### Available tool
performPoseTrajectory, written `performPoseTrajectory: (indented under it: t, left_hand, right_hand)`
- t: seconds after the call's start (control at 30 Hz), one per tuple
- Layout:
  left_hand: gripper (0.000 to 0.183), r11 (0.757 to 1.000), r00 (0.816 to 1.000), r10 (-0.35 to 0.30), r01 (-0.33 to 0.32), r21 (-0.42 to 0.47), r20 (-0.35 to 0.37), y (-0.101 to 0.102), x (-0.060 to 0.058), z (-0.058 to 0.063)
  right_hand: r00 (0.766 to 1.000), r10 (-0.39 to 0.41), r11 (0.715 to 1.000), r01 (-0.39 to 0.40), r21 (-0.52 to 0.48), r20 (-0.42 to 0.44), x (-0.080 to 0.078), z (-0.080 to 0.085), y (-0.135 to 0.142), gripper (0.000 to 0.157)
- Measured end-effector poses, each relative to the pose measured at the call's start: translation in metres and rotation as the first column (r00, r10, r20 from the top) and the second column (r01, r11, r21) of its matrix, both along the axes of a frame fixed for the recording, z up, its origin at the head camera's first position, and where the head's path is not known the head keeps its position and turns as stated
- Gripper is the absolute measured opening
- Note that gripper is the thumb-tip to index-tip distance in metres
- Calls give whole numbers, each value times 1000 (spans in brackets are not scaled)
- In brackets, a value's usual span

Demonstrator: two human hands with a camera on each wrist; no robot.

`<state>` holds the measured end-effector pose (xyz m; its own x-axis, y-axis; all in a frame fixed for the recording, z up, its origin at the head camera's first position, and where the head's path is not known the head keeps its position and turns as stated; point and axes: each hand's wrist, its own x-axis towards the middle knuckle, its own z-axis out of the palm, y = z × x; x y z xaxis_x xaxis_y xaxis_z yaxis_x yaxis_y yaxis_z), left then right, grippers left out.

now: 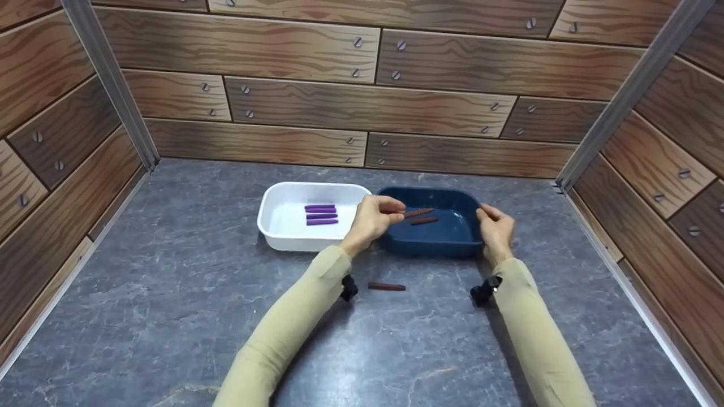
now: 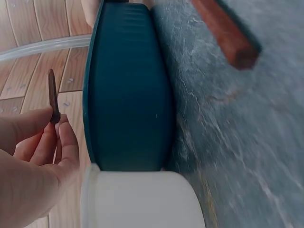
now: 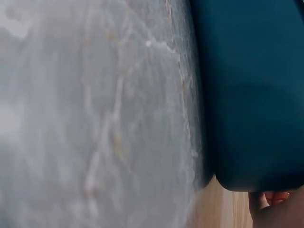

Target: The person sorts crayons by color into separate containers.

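Observation:
My left hand (image 1: 373,219) pinches a brown crayon (image 1: 419,212) between thumb and fingers, over the left part of the dark blue tub (image 1: 432,249). In the left wrist view that crayon (image 2: 52,92) points upward from the fingertips, above the tub's rim. Below it in the head view, another brown crayon (image 1: 423,221) lies on the tub's floor. My right hand (image 1: 496,230) grips the tub's right end, thumb at the rim; the right wrist view catches only part of this hand (image 3: 278,211). A third brown crayon (image 1: 387,286) lies on the table in front of the tubs.
Left of the blue tub, nearly end to end with it, stands a white tub (image 1: 291,243) with several purple crayons (image 1: 321,215) in a row. The grey marbled table (image 1: 169,271) is bounded by wood-patterned walls (image 1: 305,102) at the back and both sides.

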<state>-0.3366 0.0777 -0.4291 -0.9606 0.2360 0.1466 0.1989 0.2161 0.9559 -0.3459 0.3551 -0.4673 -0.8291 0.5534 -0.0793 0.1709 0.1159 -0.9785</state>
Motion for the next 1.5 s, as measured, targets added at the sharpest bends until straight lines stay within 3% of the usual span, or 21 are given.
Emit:
performPoseTrajectory:
  t: [0.37,0.6,0.8,1.1,1.5]
  left_hand:
    - [16,1000,1000,4,-4,14,7,31,-15,-2]
    - [16,999,999,48,-48,-2,1,47,-24,-8]
    - [17,996,996,75,-73,-45,44,59,-28,-14]
    - [17,980,983,165,-154,-122,77,65,-37,-20]
    - [17,980,982,170,-160,-119,81,67,-38,-21]
  right_hand:
    - [1000,2,999,-2,34,0,1,2,-4,38]
    - [1000,6,999,-6,49,4,4,3,-3,38]
    - [1000,4,999,-5,38,22,5,2,-2,39]
    - [1000,6,1000,-6,8,16,5,2,-3,39]
    - [1000,5,1000,-5,11,13,5,2,0,38]
